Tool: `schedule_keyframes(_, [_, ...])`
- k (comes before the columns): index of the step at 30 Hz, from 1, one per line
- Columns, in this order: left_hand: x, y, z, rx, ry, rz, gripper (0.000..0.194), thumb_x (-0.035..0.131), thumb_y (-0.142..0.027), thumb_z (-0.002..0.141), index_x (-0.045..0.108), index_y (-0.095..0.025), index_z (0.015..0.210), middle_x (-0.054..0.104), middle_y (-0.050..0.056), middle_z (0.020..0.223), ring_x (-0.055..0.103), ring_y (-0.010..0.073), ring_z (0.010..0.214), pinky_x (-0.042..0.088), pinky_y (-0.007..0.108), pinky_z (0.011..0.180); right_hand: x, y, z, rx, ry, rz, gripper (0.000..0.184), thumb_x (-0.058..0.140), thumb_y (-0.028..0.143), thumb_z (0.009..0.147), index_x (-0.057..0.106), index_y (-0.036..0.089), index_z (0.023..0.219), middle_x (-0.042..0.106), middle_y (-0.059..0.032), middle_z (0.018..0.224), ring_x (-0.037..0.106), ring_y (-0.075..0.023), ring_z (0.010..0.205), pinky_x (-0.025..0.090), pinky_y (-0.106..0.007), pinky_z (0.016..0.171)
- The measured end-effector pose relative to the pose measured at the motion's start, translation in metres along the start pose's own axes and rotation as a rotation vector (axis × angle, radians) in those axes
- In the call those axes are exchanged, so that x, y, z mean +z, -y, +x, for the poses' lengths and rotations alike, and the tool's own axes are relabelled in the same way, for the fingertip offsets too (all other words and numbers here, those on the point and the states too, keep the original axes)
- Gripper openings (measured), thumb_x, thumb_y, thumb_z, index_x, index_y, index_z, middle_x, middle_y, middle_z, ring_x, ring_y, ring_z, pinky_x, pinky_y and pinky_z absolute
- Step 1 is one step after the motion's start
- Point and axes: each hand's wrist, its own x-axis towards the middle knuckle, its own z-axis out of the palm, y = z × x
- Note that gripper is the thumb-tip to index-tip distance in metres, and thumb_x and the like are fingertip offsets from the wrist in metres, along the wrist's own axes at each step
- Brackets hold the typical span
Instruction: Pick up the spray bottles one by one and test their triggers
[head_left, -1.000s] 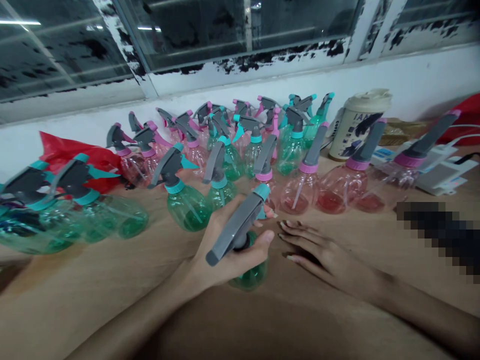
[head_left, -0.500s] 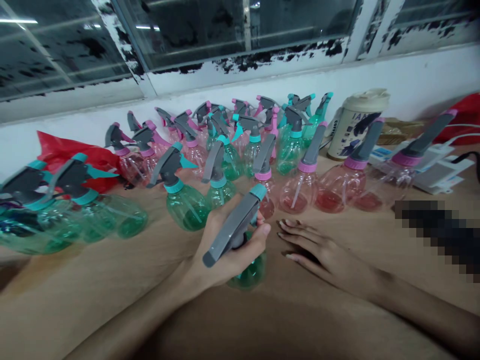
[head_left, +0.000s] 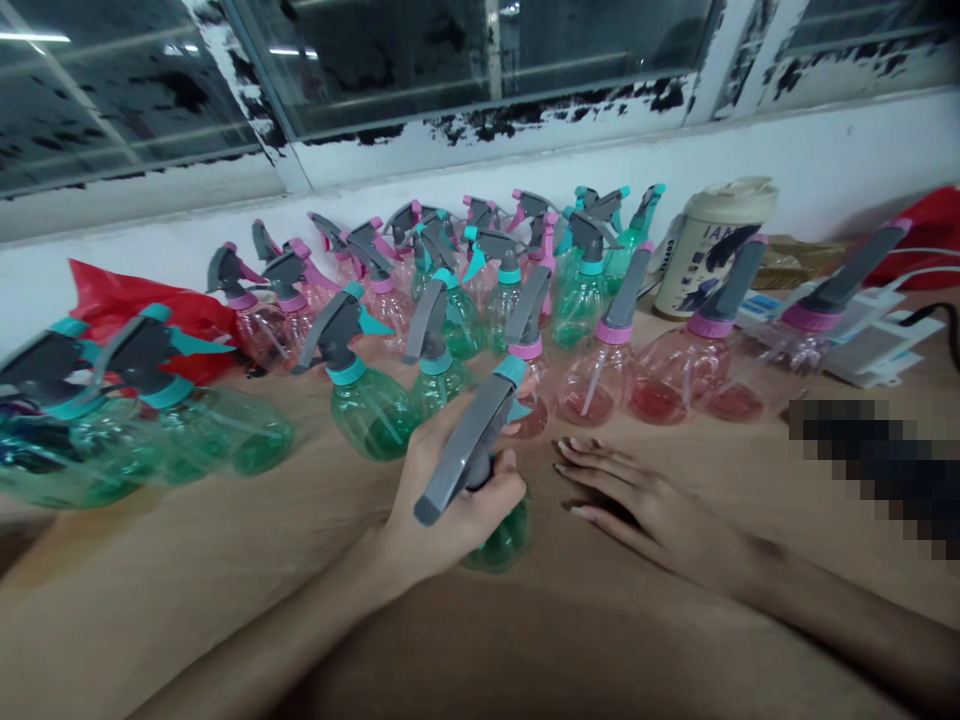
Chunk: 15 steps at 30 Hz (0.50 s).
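My left hand [head_left: 450, 490] is wrapped round the neck of a green spray bottle [head_left: 504, 540] with a grey trigger head and a turquoise nozzle tip. The bottle stands on the wooden table in front of me, and my fingers hide its collar. To its right my right hand [head_left: 637, 500] rests palm down on the tabletop, fingers stretched out, holding nothing. Just beyond the left hand are another green spray bottle [head_left: 375, 415] and a pink spray bottle [head_left: 534, 400], both upright with green or pink liquid low inside.
Several more pink and green spray bottles crowd the back along the white wall [head_left: 825, 150]. Green ones [head_left: 259, 440] stand at the left near a red plastic bag [head_left: 142, 300]. A lidded cup [head_left: 712, 250] and white devices with cables [head_left: 885, 345] sit at the right.
My left hand's thumb has curled in closer round the bottle's neck, and the spray head has swung slightly. The right hand has stayed in place.
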Motion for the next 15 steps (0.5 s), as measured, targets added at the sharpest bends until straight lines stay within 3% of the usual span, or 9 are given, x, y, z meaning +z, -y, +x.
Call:
schedule_keyframes(4, [-0.0005,-0.0035,0.0020,0.026,0.036,-0.063,0.038,0.049,-0.008,0.064,0.059,-0.025,0.097,0.066,0.001,0.100,0.062,0.0156,0.065,0.054,0.032,0.066,0.0005,0.0001,-0.0003,0.009,0.007,-0.020,0.043,0.044,0.037,0.091,0.045,0.022,0.131,0.046,-0.0042,0.138,0.036,-0.0204,0.130,0.033,-0.043,0.107])
schedule_keyframes(8, [-0.0004,-0.0052,0.0040,-0.023,0.071,-0.133,0.039,0.048,-0.007,0.064,0.059,-0.024,0.097,0.067,0.002,0.106,0.063,0.0145,0.061,0.055,0.032,0.062,0.0000,0.0003,0.0001,0.007,0.018,-0.034,0.042,0.043,0.037,0.091,0.045,0.022,0.131,0.044,-0.0040,0.139,0.035,-0.0201,0.130,0.033,-0.043,0.107])
schedule_keyframes(12, [-0.0016,-0.0038,0.0037,0.017,0.080,-0.184,0.039,0.048,-0.005,0.064,0.059,-0.025,0.096,0.063,0.000,0.115,0.064,0.0182,0.088,0.055,0.033,0.078,-0.0014,0.0015,0.0001,-0.001,-0.004,-0.010,0.042,0.044,0.036,0.091,0.044,0.024,0.131,0.045,-0.0041,0.138,0.037,-0.0211,0.129,0.034,-0.045,0.106])
schedule_keyframes(15, [-0.0044,-0.0040,0.0021,0.037,0.100,-0.196,0.043,0.047,-0.003,0.064,0.060,-0.028,0.097,0.063,-0.002,0.113,0.062,0.0190,0.096,0.053,0.034,0.083,-0.0016,0.0016,-0.0002,0.006,-0.001,-0.012,0.043,0.044,0.036,0.091,0.043,0.024,0.132,0.045,-0.0040,0.138,0.037,-0.0208,0.129,0.033,-0.044,0.107])
